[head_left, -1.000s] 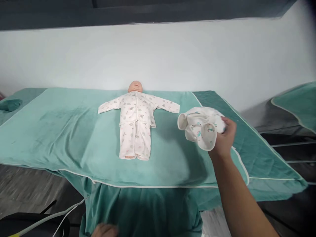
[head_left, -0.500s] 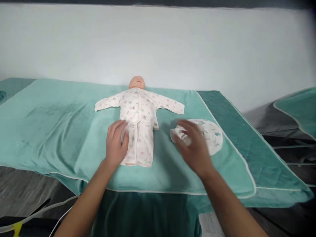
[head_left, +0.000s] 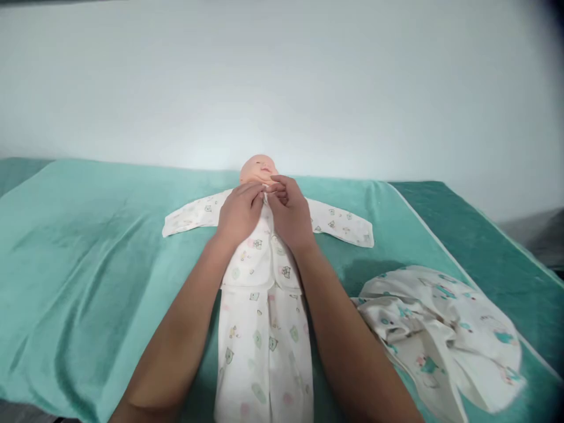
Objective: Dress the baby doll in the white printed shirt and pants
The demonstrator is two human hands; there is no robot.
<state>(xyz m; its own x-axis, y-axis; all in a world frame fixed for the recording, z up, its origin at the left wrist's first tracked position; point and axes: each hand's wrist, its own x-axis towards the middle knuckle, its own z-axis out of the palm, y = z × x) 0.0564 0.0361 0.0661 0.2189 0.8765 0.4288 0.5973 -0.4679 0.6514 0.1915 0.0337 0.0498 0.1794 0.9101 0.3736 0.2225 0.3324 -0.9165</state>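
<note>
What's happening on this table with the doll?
A person has both hands at the neckline of the doll's white patterned top: the left hand and right hand meet just below the chin, but their grip is unclear. The doll lies face up on a green cloth, sleeves spread wide, in matching trousers. A loosely crumpled printed white fabric piece lies to the right.
</note>
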